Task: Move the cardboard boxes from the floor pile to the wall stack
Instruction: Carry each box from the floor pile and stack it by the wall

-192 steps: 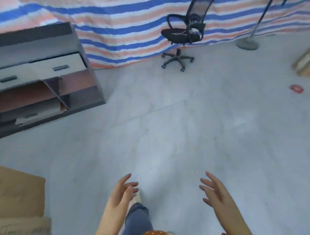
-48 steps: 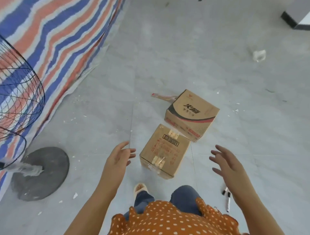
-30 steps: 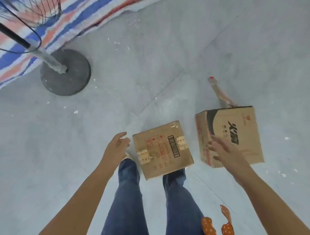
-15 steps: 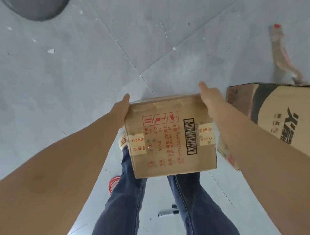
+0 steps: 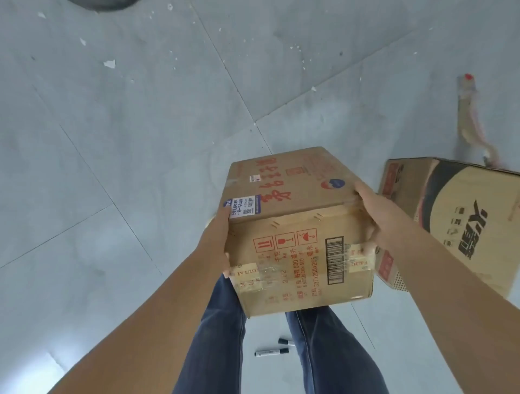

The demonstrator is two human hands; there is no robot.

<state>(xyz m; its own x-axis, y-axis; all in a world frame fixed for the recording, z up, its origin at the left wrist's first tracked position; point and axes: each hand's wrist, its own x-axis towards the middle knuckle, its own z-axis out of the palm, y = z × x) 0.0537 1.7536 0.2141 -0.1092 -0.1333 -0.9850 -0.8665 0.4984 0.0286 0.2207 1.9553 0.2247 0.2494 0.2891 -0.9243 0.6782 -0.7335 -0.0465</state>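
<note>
A small brown cardboard box (image 5: 298, 225) with red print, a barcode and taped seams hangs in front of my legs, off the grey tiled floor. My left hand (image 5: 215, 241) presses flat against its left side. My right hand (image 5: 375, 213) clamps its right side, fingers over the upper edge. The box is tilted, so both its barcode face and its long face with red characters show. A second, larger cardboard box (image 5: 461, 225) with a black band and black lettering lies on the floor just to the right.
Two black markers (image 5: 271, 351) lie on the floor between my feet. A strip of torn cardboard and tape (image 5: 472, 123) lies beyond the larger box. A dark round fan base (image 5: 104, 2) shows at the top edge. Small white scraps dot the tiles.
I walked from the far side of the room to the two boxes, bent down, and took the small box from both sides. It has since risen and tipped toward me.
</note>
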